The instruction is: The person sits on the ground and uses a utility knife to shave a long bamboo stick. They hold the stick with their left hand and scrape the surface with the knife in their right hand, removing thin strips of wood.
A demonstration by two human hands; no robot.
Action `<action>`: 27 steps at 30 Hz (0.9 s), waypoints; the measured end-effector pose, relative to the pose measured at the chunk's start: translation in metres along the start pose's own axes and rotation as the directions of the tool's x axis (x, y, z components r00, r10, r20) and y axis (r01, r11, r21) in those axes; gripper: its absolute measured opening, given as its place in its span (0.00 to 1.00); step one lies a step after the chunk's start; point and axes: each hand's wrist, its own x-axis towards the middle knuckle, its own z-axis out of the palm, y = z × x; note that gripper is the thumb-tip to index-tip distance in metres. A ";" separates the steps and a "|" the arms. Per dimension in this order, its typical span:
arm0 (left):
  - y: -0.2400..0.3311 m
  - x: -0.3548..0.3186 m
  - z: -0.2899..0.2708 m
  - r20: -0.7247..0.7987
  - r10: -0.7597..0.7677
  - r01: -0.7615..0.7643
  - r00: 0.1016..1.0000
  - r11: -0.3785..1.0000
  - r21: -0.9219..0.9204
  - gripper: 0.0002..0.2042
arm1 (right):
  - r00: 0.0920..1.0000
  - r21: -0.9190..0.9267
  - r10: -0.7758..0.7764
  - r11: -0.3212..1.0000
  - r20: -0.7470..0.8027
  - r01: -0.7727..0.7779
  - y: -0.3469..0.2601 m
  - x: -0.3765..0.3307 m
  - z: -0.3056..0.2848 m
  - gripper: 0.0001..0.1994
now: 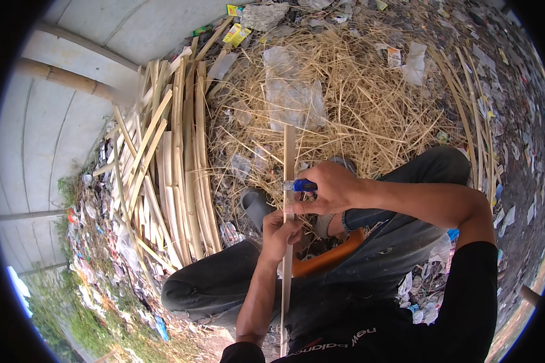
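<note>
A long pale bamboo strip runs lengthwise in front of me, from my lap out over the shavings. My left hand is closed around its middle, with the thumb across it. Just beyond, my right hand grips a blue cutter knife, whose front end lies crosswise over the strip. The right thumb points toward the strip, close to the left hand. Beneath the right hand, some of the fingers are hidden.
A pile of bamboo strips lies to my left beside a pale wall. Bamboo shavings heap ahead, with plastic scraps among them. More long strips lie at the right. A curved orange piece sits between my bent legs.
</note>
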 end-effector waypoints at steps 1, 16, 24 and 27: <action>0.000 0.000 0.001 -0.021 0.002 -0.001 1.000 1.000 0.030 0.06 | 1.000 0.040 -0.012 0.999 -0.012 0.012 -0.001 0.001 -0.001 0.34; -0.004 0.002 0.006 -0.032 -0.070 0.075 0.997 0.969 0.237 0.08 | 0.841 0.382 -0.192 0.924 0.507 -0.019 -0.014 -0.007 -0.005 0.12; 0.021 0.000 0.005 0.041 -0.120 0.108 0.992 0.970 0.220 0.12 | 0.992 0.132 0.113 0.984 0.047 -0.118 -0.007 -0.001 -0.012 0.18; 0.023 0.000 0.017 0.039 -0.059 0.049 0.998 0.975 0.216 0.13 | 0.996 0.029 0.089 0.996 -0.025 -0.088 0.008 0.001 -0.007 0.19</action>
